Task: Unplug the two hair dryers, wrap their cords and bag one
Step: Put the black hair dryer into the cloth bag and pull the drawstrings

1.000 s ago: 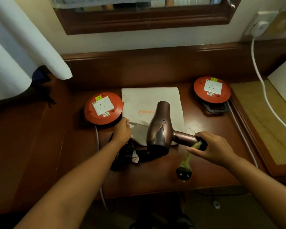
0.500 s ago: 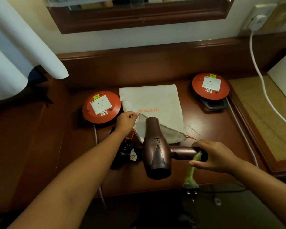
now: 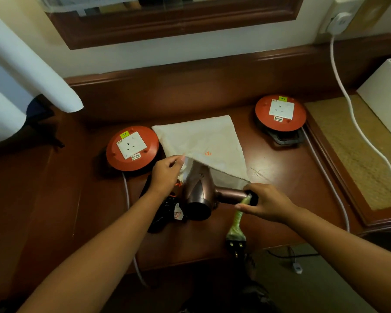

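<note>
From the head camera, the bronze hair dryer (image 3: 198,190) hangs over the bench (image 3: 280,177), barrel running near to far with its nozzle entering the white cloth bag (image 3: 203,141), handle pointing right. The right hand (image 3: 266,204) has its fingers wrapped round that handle, while the left hand (image 3: 166,173) pinches the bag's mouth open. Each red socket reel (image 3: 132,147) carries a sticker reading "5 METERS".

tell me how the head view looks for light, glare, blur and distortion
Head view: dim, warm light; a pale glare patch on the glossy dark wooden desk right of the white cloth bag; wide-angle bending curves the desk's back ledge and the mirror frame; the edges are soft, while the bronze hair dryer and both hands stay fairly sharp.
</note>
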`<state>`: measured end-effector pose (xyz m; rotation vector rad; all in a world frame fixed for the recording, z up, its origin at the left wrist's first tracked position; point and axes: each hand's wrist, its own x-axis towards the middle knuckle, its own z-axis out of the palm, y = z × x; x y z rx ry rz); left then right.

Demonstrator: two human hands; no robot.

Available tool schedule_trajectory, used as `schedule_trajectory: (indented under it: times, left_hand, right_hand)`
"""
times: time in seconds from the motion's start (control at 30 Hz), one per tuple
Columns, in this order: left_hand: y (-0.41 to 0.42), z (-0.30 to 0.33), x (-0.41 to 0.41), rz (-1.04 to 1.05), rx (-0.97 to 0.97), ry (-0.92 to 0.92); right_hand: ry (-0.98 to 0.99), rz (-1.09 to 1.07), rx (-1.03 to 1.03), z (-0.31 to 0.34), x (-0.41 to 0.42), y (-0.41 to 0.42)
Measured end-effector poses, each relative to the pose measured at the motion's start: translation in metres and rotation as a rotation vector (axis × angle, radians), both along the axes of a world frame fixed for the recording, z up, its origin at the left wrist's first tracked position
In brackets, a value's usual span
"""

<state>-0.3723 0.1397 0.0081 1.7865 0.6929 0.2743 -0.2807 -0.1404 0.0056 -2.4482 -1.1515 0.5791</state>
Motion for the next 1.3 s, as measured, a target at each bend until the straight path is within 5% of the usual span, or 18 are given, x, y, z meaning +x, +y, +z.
schedule_trajectory:
  times: [0.27, 0.67, 1.3]
  left_hand:
    - [-0.02, 0.006, -0.011, 0.11, -0.063, -0.068]
    - [-0.072, 0.002, 0.028, 0.029, 0.175, -0.103]
    - [-0.053, -0.047, -0.014, -0.01, 0.5, 0.26]
  right_hand:
    - [-0.004, -0.236, 0.022, -0.002, 0.016, 0.012]
    - [-0.079, -0.542, 0.017, -0.009, 0.042, 0.004]
    - [0.17, -0.782, 0.072, -0.049, 0.012, 0.054]
